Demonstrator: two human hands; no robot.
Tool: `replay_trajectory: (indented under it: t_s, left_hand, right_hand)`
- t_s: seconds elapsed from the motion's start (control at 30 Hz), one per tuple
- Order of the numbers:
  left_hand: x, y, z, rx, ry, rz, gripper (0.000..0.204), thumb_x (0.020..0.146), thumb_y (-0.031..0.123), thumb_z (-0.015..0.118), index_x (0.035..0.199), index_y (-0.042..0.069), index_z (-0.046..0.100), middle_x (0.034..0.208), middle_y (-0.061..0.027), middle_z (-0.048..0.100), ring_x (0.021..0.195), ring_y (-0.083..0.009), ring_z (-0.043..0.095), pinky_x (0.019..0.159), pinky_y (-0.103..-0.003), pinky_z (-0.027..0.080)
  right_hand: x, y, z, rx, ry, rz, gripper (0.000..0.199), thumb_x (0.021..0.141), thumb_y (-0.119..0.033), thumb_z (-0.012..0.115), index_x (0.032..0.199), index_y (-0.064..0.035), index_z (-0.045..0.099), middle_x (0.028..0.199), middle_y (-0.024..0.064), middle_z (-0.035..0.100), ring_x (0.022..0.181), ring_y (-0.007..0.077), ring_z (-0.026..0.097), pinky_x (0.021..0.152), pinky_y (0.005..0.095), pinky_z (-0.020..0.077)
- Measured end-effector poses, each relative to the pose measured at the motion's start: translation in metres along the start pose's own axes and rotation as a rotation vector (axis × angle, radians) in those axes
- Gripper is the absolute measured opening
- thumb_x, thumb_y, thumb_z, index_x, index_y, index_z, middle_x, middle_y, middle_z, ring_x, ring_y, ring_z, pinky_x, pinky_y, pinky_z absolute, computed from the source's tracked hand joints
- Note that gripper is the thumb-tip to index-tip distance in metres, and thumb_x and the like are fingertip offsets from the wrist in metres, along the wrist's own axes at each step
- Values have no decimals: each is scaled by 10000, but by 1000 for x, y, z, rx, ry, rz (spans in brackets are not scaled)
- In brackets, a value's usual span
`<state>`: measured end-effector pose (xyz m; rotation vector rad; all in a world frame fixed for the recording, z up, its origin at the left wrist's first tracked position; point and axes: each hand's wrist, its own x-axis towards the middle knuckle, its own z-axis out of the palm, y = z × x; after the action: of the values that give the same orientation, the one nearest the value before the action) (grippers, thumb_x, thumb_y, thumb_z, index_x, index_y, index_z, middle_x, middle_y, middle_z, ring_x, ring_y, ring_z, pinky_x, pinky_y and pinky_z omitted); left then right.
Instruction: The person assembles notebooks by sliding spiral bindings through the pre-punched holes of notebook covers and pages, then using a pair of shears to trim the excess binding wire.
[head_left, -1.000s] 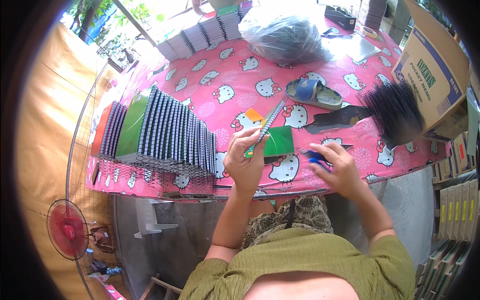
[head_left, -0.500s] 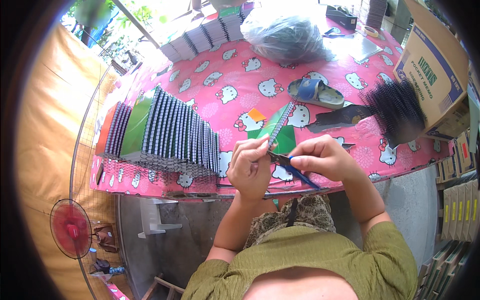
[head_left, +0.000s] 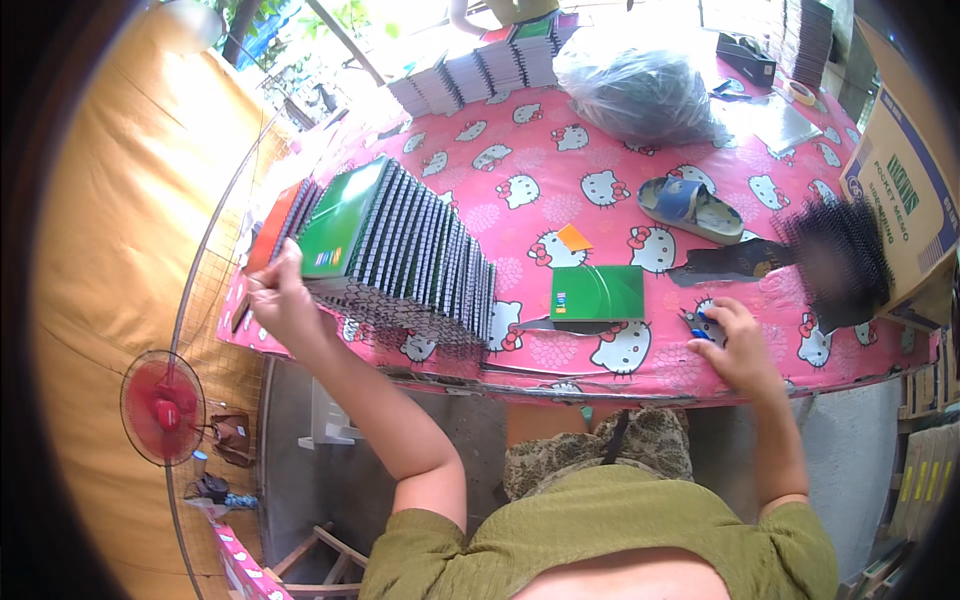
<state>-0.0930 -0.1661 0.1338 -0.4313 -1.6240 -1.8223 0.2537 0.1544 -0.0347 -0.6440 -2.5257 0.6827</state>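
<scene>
My left hand (head_left: 278, 300) reaches far left and grips the lower corner of a green spiral notebook (head_left: 340, 222) leaning at the near end of a long row of spiral notebooks (head_left: 425, 262). My right hand (head_left: 738, 345) rests on the pink cartoon-cat tablecloth (head_left: 520, 130) near the front edge, closed on a small blue-handled tool (head_left: 700, 325). Between the hands, another green notebook (head_left: 597, 293) lies flat on the table. A bundle of black spiral coils (head_left: 840, 260) sits just beyond my right hand.
A blue sandal (head_left: 690, 207), a dark strip (head_left: 730, 262) and an orange paper scrap (head_left: 573, 238) lie mid-table. Further back are a stuffed plastic bag (head_left: 640, 95) and notebook stacks (head_left: 480, 70). A cardboard box (head_left: 900, 170) stands right, a red fan (head_left: 160, 405) lower left.
Both hands were together at the table's front edge, working a notebook's spiral with the blue tool. My left hand has since swung left to the row; my right has moved right.
</scene>
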Motion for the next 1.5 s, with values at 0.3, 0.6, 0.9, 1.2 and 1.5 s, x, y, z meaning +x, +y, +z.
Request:
replay_trajectory:
  t_s: [0.3,0.6,0.9,1.2,1.5]
  left_hand:
    - [-5,-9,13,-131,3,-189,173,831,25,661,981,-18,585,916,-108,645,812,-167,621,750,-256,500]
    - [-90,101,23,-196,-277,375,275,876,15,580,1137,-71,571,1184,-177,593,1118,-206,555,967,-316,421]
    - [-228,-85,158,632,-1373,35,224,831,153,679,1026,41,688,1011,-152,640,987,-274,616,857,-358,485]
    - [-216,-89,164,347,-1362,-283,132,779,69,715,893,13,679,821,-134,688,747,-222,667,700,-327,513]
    - [-206,-42,131,62,-1158,308,83,786,33,653,865,58,650,771,-66,658,774,-252,621,815,-365,428]
  right_hand:
    - [73,103,-56,-558,306,383,298,749,-168,757,924,16,601,1002,196,601,997,349,595,868,436,478]
    - [92,162,-49,-767,59,324,72,811,-77,614,840,-12,608,876,184,637,840,343,651,739,437,530]
    - [88,114,-68,-532,275,107,112,778,34,554,882,33,593,979,234,569,875,360,629,762,410,531]
    - [62,11,-8,226,85,-105,153,810,-30,642,963,-17,645,886,139,625,820,287,631,718,378,499]
    - [64,-36,2,421,73,-91,186,766,-102,737,921,-37,659,864,94,632,758,217,610,662,329,480]
